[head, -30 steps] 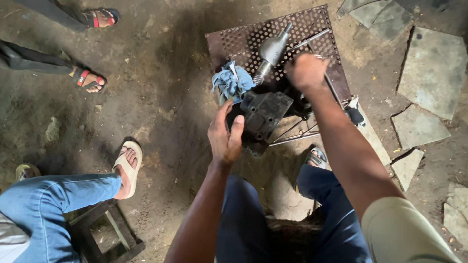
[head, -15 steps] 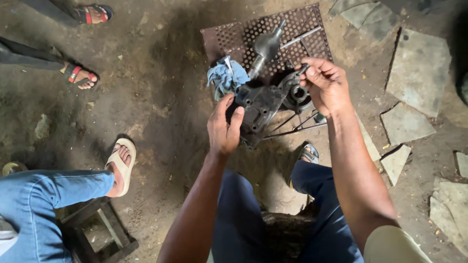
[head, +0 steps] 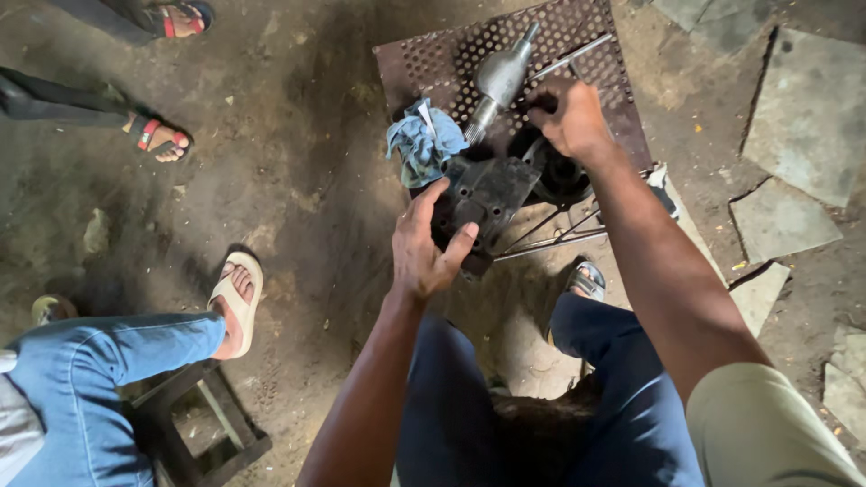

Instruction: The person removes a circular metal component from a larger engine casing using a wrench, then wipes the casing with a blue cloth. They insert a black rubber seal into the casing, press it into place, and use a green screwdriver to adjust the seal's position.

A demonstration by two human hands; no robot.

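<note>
On a dirt floor (head: 298,207), a perforated metal plate (head: 433,59) is lying under a dark metal casing (head: 487,191). The left hand (head: 424,248) is gripping the casing's near edge; the right hand (head: 568,115) is clenching around something small above it. A blue rag (head: 422,140) is touching the casing.

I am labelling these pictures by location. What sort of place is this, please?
Probably an informal repair workshop, on the ground. The left hand steadies a greasy dark metal casing on a rusty perforated plate, beside a splined metal shaft and a blue rag; the floor is oily dirt.
</note>
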